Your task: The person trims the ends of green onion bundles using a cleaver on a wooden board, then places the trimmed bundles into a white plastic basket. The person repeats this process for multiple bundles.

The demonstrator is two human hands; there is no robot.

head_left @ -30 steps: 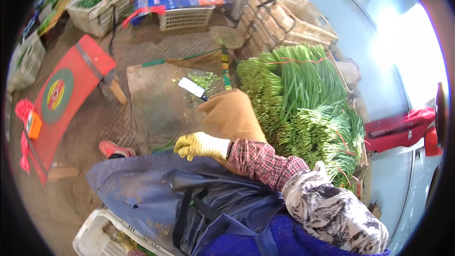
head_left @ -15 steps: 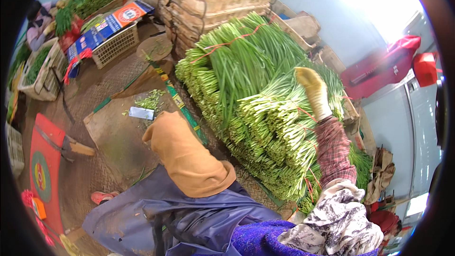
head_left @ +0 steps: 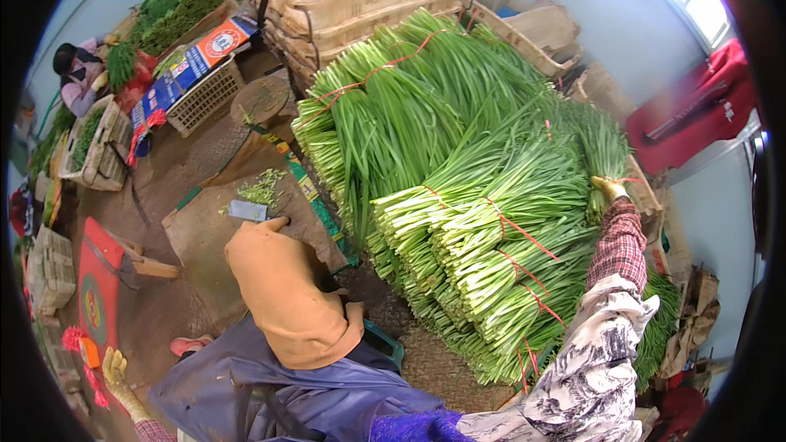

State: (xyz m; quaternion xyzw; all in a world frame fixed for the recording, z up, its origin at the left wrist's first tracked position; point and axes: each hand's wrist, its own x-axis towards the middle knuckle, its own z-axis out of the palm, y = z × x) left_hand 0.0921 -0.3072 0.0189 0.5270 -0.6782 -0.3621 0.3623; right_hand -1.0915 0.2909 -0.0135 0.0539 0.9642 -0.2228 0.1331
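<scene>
Yellow-gloved, touching with the right hand [head_left: 610, 187] a leafy green bunch [head_left: 604, 147] at its red tie [head_left: 631, 180], on the right edge of the big pile [head_left: 409, 127]. Cannot tell a closed grip from mere contact, with the fingers partly hidden. Holding nothing in the left hand [head_left: 115, 367], fingers extended, low at the left. Seems to be taking hold of one bunch; calls for a firm grasp near the tie and a lift clear of neighbouring leaves.

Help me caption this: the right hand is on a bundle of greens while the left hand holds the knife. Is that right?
The left hand doesn't hold the knife: the head view shows that knife lying on the mat beside green trimmings. The right hand is indeed on a bundle of greens.
</scene>
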